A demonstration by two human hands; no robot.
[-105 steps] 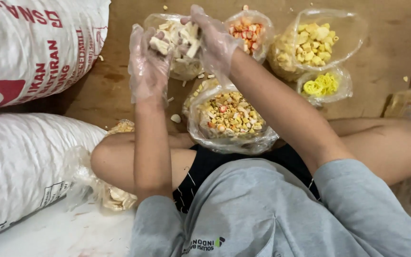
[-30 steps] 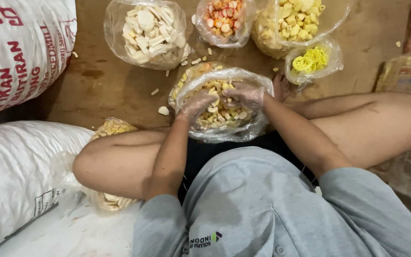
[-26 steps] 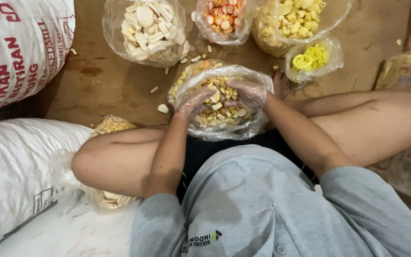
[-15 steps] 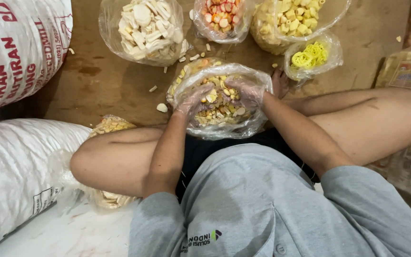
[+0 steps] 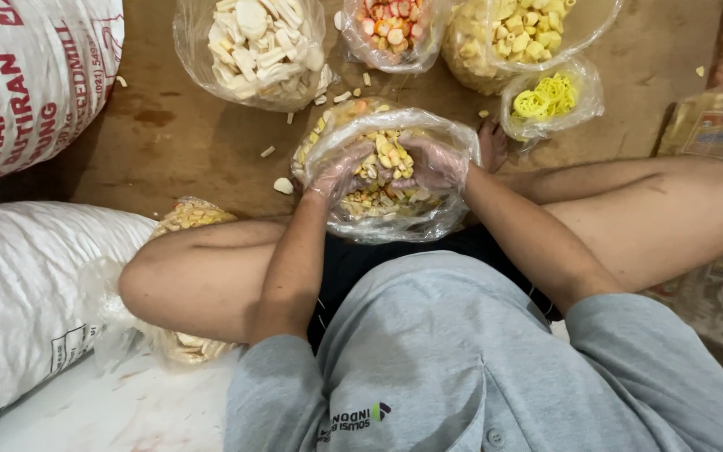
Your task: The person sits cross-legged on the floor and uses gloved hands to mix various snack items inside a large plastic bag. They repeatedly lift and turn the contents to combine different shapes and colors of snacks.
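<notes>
While both gloved hands sit inside the clear bag of mixed crackers [image 5: 378, 180], I see the left hand [image 5: 340, 167] and the right hand [image 5: 437, 163] cupped loosely around a heap of the pieces, fingers curled and nearly meeting at the middle; I cannot tell how firmly they grip. That bag rests on the brown floor [image 5: 169, 142] just ahead of the crossed legs, its rim touching the knees' inner side at 6 o'clock.

Room to move is tight: forearms hem the bag at 4 and 8 o'clock, and other bags crowd the far side. Bare floor lies only toward 9 and 10 o'clock, with a few loose crumbs.

At 11 o'clock stands a bag of white crackers [image 5: 261, 46]; at 12, a small bag of orange-and-white pieces [image 5: 391, 25]; at 1, a bag of yellow crackers [image 5: 529, 33]; and just beside it, near the right wrist, a small bag of yellow coils [image 5: 546, 96]. White sacks [image 5: 27, 84] bound the 9 o'clock edge.
</notes>
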